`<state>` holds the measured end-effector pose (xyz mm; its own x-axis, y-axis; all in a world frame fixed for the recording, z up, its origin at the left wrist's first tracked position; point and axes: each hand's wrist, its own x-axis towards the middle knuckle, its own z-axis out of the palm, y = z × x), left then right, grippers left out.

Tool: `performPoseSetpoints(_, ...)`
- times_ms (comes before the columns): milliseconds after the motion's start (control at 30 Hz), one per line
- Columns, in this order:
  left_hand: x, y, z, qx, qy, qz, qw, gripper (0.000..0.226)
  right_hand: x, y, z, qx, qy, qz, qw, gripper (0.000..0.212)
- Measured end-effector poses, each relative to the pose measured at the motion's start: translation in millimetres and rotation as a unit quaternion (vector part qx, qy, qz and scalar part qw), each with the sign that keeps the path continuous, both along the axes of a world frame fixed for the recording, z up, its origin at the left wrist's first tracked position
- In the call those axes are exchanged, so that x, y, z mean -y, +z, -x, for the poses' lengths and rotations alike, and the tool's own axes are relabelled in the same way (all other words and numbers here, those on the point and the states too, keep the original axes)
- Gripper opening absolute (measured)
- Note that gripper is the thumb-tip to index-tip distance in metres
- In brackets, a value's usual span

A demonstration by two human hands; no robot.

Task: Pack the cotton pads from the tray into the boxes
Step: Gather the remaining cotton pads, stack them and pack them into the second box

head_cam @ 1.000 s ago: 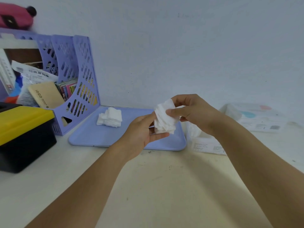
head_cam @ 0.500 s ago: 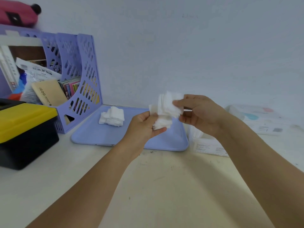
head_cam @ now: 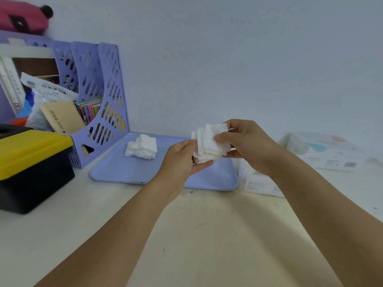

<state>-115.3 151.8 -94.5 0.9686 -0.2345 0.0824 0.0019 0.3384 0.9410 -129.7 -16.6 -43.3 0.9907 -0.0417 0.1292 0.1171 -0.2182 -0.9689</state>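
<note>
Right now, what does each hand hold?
Left hand: holds the stack of cotton pads from below.
Right hand: pinches the same stack.

Readable text: one brand mark, as far as I can make out.

I read "iQOO" running down the tan box (head_cam: 62, 118) that leans inside the purple file rack (head_cam: 107, 104). The white packet (head_cam: 44, 94) behind that box and the labels on the clear box (head_cam: 263, 184) right of the rack carry print too small to read.
</note>
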Motion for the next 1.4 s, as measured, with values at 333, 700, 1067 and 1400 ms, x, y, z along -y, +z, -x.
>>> performPoseSetpoints(333,-1.1,-1.2,0.0,0.012,-0.008,0.001,1.000,0.021,-2.5,-2.0,2.0,0.042,-0.041,0.024,0.998,0.013)
performPoseSetpoints(700,2.2,-1.4,2.4,0.023,0.019,-0.014,0.999,0.026,-6.6,2.2,4.1,0.112,-0.044,-0.012,0.993,0.006)
performPoseSetpoints(1067,1.1,0.5,4.4,0.021,-0.003,-0.002,1.000,0.021,-6.7,-6.8,1.6,0.138,-0.103,0.009,0.985,0.017)
performPoseSetpoints(1400,0.2,0.3,2.7,0.006,0.036,-0.013,0.999,0.021,-4.6,4.7,3.6,0.089,-0.062,-0.118,0.987,0.017)
